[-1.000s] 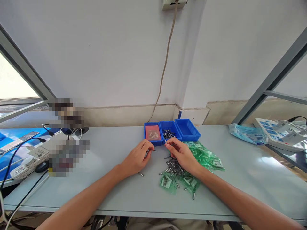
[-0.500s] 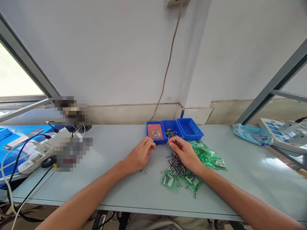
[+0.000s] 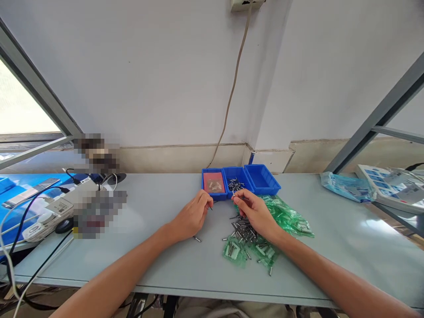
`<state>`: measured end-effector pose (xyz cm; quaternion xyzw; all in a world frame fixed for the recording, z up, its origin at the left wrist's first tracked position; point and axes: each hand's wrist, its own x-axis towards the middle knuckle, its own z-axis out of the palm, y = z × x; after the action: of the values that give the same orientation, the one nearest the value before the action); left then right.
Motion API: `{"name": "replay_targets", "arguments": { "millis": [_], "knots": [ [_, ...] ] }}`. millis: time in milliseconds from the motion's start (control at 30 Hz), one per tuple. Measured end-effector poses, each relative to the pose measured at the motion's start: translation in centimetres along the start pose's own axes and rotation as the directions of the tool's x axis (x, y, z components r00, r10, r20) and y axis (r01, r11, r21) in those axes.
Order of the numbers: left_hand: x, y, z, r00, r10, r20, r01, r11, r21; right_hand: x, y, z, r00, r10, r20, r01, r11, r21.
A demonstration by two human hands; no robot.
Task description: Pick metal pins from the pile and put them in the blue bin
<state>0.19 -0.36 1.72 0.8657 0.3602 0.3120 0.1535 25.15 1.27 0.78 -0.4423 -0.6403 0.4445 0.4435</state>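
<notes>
My left hand (image 3: pixel 192 215) is closed in a pinch above the table, just in front of the blue bins. A thin dark piece (image 3: pixel 211 208) pokes out at its fingertips, too small to tell its kind. My right hand (image 3: pixel 254 213) pinches a small metal pin (image 3: pixel 233 193) between thumb and forefinger. Below that hand spreads a pile of metal pins (image 3: pixel 243 230), partly covered by it. Small green plastic bags (image 3: pixel 234 252) lie against the pile, some with pins in them. One loose pin (image 3: pixel 197 239) rests under my left wrist.
Three blue bins stand in a row: the left bin (image 3: pixel 203 185) has a pink lining and a small clear bag, the middle one (image 3: pixel 243 173) pins. A larger green bag (image 3: pixel 288 215) lies right of my hand. Cables and a power strip (image 3: pixel 59 207) are at left.
My left hand has shifted very slightly left, and the thin dark piece at its fingertips shows more. The right hand keeps its pinch in nearly the same place.
</notes>
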Motion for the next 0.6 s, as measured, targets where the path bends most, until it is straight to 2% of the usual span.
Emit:
{"name": "replay_targets", "arguments": {
  "millis": [367,600],
  "knots": [
    [-0.1,-0.2,-0.1,0.999,-0.049,0.003,0.049,0.999,0.023,0.2,-0.1,0.0,1.000,0.011,-0.010,-0.010,0.996,0.087],
    [-0.1,-1.1,0.5,0.995,-0.048,-0.084,0.055,0.995,0.081,0.2,-0.1,-0.2,0.999,0.000,-0.049,0.006,0.991,0.133]
  ]
}}
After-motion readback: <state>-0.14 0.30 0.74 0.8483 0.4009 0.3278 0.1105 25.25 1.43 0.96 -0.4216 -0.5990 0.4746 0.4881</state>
